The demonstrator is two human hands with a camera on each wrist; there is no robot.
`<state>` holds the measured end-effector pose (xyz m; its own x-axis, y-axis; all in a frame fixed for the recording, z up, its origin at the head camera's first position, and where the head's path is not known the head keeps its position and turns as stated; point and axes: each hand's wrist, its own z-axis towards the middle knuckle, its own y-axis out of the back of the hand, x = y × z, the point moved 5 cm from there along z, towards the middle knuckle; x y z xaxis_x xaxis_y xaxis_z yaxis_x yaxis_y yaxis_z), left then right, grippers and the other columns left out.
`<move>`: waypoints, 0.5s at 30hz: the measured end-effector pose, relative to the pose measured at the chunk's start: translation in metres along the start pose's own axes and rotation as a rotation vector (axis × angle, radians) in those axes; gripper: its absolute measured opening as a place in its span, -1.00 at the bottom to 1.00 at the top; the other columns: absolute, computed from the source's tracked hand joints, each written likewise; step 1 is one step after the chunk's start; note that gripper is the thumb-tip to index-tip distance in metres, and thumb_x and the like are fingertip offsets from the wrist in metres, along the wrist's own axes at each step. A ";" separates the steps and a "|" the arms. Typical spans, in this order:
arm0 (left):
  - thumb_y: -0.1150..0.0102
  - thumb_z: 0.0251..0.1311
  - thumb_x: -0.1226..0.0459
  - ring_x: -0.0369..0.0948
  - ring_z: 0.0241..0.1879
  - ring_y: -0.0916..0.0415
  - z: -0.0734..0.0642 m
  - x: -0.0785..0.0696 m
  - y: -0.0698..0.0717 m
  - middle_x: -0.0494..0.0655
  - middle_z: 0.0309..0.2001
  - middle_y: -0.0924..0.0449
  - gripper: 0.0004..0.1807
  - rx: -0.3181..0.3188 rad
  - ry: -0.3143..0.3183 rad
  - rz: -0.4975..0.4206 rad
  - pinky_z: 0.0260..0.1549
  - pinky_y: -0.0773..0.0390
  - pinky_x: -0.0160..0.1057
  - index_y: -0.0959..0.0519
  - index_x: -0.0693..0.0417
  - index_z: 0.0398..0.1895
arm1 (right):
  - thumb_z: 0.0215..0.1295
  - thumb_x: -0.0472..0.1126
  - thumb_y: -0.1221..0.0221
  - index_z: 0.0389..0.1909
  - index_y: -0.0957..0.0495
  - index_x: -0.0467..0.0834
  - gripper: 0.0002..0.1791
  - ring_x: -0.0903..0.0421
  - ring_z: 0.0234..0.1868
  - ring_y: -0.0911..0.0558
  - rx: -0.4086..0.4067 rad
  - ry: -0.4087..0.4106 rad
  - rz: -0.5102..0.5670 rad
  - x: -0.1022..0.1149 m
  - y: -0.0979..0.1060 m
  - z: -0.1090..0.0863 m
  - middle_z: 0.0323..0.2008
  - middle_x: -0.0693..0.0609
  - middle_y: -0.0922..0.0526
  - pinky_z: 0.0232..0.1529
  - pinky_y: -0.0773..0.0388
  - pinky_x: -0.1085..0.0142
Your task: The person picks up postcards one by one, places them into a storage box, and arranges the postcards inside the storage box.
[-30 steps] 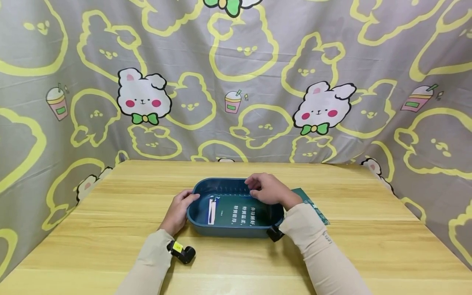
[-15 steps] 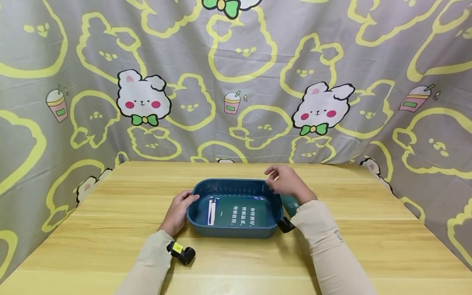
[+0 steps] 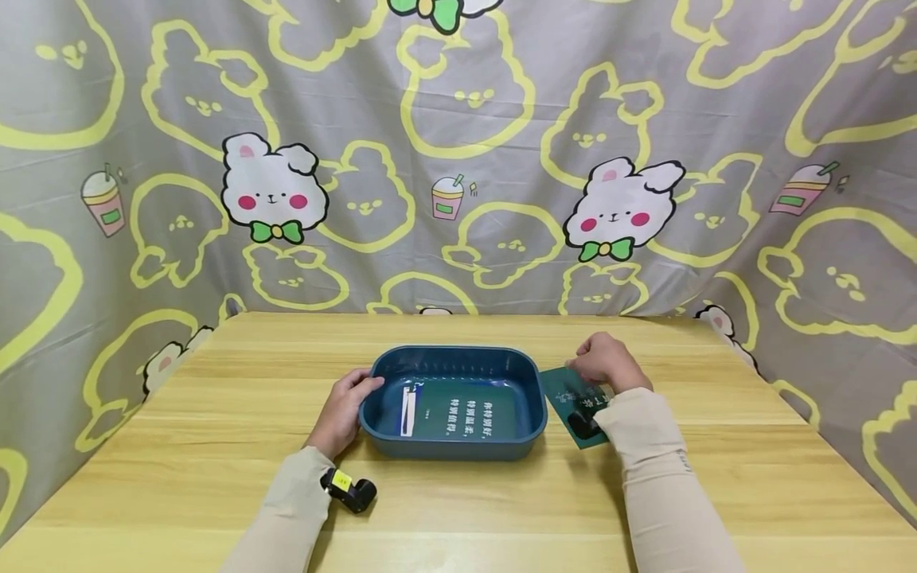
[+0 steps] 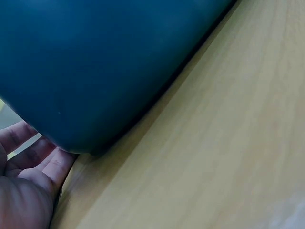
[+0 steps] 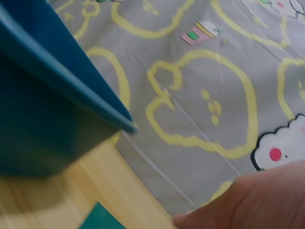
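A dark teal oval basin [image 3: 454, 450] stands on the table. My left hand [image 3: 342, 414] holds its left end, thumb over the rim and fingers against the outside; the left wrist view shows the fingers [image 4: 57, 164] under the corner. Inside lies a flat green card [image 3: 466, 410] with white print and a blue-and-white end. To the basin's right is another green printed card [image 3: 562, 398], partly covered by my right wrist camera and sleeve. My right hand [image 3: 612, 362] has its bent fingers at that card's far edge. Whether they pinch it is hidden.
The wooden table [image 3: 251, 382] reaches back to a grey patterned curtain [image 3: 401, 270], which also hangs at both sides. Black wrist cameras sit on both wrists, the left camera [image 3: 351, 489] close to the basin's front left corner.
My right hand has moved right, from above the basin, over its right rim, to the card beside it. More of that card's left side shows. My left hand stays on the basin.
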<state>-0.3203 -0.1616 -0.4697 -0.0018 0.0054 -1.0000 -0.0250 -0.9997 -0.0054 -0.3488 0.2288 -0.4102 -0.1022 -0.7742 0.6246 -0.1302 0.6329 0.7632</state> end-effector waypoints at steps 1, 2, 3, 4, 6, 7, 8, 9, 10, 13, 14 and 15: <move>-0.01 0.39 0.25 -0.13 -0.07 -0.46 0.000 0.000 0.000 0.20 0.11 -0.41 -0.60 0.000 0.001 0.003 -0.18 -0.56 -0.35 -0.39 0.37 0.15 | 0.31 -0.17 -0.21 -0.62 -0.36 -0.19 -0.65 0.17 -0.71 -0.35 0.031 -0.014 -0.010 -0.003 -0.001 0.000 -0.77 0.06 -0.33 -0.49 -0.41 0.27; -0.01 0.39 0.25 -0.12 -0.07 -0.45 0.000 0.000 0.000 0.20 0.12 -0.41 -0.60 -0.001 0.003 0.001 -0.18 -0.56 -0.35 -0.39 0.36 0.15 | 0.31 -0.15 -0.22 -0.67 -0.31 -0.14 -0.59 0.18 -0.74 -0.29 0.063 -0.033 -0.019 -0.006 -0.001 -0.001 -0.78 0.09 -0.24 -0.53 -0.39 0.29; -0.01 0.40 0.24 -0.11 -0.06 -0.45 0.001 0.000 0.000 0.21 0.13 -0.40 -0.59 0.002 0.001 0.004 -0.17 -0.55 -0.35 -0.38 0.37 0.16 | 0.31 -0.12 -0.23 -0.70 -0.27 -0.12 -0.55 0.18 -0.75 -0.24 0.095 -0.047 -0.043 -0.009 -0.002 -0.001 -0.80 0.10 -0.18 -0.55 -0.36 0.30; -0.01 0.39 0.25 -0.11 -0.05 -0.44 0.001 0.000 0.000 0.21 0.13 -0.39 -0.60 0.001 0.003 0.002 -0.17 -0.55 -0.35 -0.38 0.37 0.16 | 0.29 -0.07 -0.25 -0.69 -0.28 -0.13 -0.54 0.18 -0.76 -0.20 0.118 -0.060 -0.070 -0.012 -0.003 -0.002 -0.79 0.10 -0.15 -0.57 -0.34 0.31; 0.00 0.39 0.26 -0.10 -0.05 -0.45 0.001 0.000 0.001 0.21 0.13 -0.40 -0.61 -0.003 0.005 -0.002 -0.18 -0.56 -0.34 -0.39 0.36 0.15 | 0.23 -0.01 -0.30 -0.49 -0.40 -0.30 -0.56 0.14 -0.70 -0.24 0.157 -0.088 -0.103 -0.017 -0.004 -0.004 -0.70 0.05 -0.23 -0.55 -0.34 0.30; 0.00 0.39 0.26 -0.10 -0.05 -0.45 0.001 0.000 0.001 0.21 0.13 -0.40 -0.61 -0.004 0.007 -0.002 -0.18 -0.56 -0.34 -0.39 0.36 0.16 | 0.20 0.03 -0.32 -0.33 -0.43 -0.39 -0.49 0.10 -0.64 -0.29 0.169 -0.101 -0.129 -0.019 -0.004 -0.005 -0.63 0.00 -0.29 -0.51 -0.36 0.28; 0.00 0.39 0.26 -0.09 -0.05 -0.45 0.001 0.000 0.001 0.22 0.13 -0.40 -0.61 -0.003 0.009 -0.002 -0.19 -0.56 -0.34 -0.39 0.36 0.16 | 0.16 0.05 -0.35 -0.17 -0.41 -0.46 -0.38 0.06 -0.56 -0.34 0.175 -0.114 -0.150 -0.021 -0.004 -0.006 -0.54 -0.05 -0.35 -0.48 -0.37 0.26; 0.01 0.40 0.26 -0.09 -0.05 -0.45 0.001 0.000 0.001 0.22 0.13 -0.40 -0.61 -0.001 0.010 0.001 -0.18 -0.56 -0.34 -0.38 0.36 0.16 | 0.13 0.05 -0.37 -0.08 -0.38 -0.49 -0.30 0.02 -0.49 -0.39 0.179 -0.118 -0.175 -0.023 -0.005 -0.007 -0.46 -0.10 -0.40 -0.44 -0.40 0.23; 0.00 0.40 0.26 -0.10 -0.05 -0.45 0.001 0.001 0.001 0.20 0.13 -0.40 -0.62 -0.003 0.014 -0.001 -0.18 -0.56 -0.33 -0.39 0.35 0.15 | 0.11 0.03 -0.39 0.00 -0.36 -0.51 -0.25 -0.02 -0.42 -0.42 0.183 -0.119 -0.192 -0.025 -0.005 -0.008 -0.38 -0.14 -0.43 -0.40 -0.41 0.21; 0.01 0.40 0.25 -0.09 -0.03 -0.44 0.001 0.001 0.000 0.20 0.14 -0.39 -0.61 0.005 0.014 0.004 -0.17 -0.55 -0.34 -0.38 0.35 0.17 | 0.07 -0.04 -0.42 -0.08 -0.45 -0.46 -0.37 -0.06 -0.30 -0.48 0.183 -0.115 -0.238 -0.028 -0.007 -0.008 -0.30 -0.17 -0.50 -0.33 -0.46 0.18; 0.02 0.40 0.25 -0.09 -0.03 -0.43 0.001 0.001 0.000 0.20 0.15 -0.39 -0.61 0.006 0.014 0.005 -0.17 -0.55 -0.34 -0.38 0.35 0.17 | 0.07 -0.07 -0.43 -0.15 -0.48 -0.43 -0.45 -0.06 -0.31 -0.50 0.181 -0.109 -0.248 -0.028 -0.007 -0.007 -0.31 -0.16 -0.51 -0.32 -0.47 0.18; 0.02 0.40 0.26 -0.09 -0.03 -0.43 0.001 0.001 0.000 0.20 0.15 -0.39 -0.61 0.006 0.015 0.003 -0.17 -0.55 -0.34 -0.38 0.35 0.17 | 0.06 -0.09 -0.43 -0.20 -0.50 -0.40 -0.49 -0.05 -0.32 -0.51 0.179 -0.105 -0.256 -0.028 -0.007 -0.007 -0.33 -0.16 -0.52 -0.33 -0.48 0.18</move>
<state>-0.3216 -0.1618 -0.4703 0.0130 0.0021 -0.9999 -0.0314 -0.9995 -0.0025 -0.3382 0.2462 -0.4321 -0.1433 -0.9103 0.3885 -0.3350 0.4139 0.8464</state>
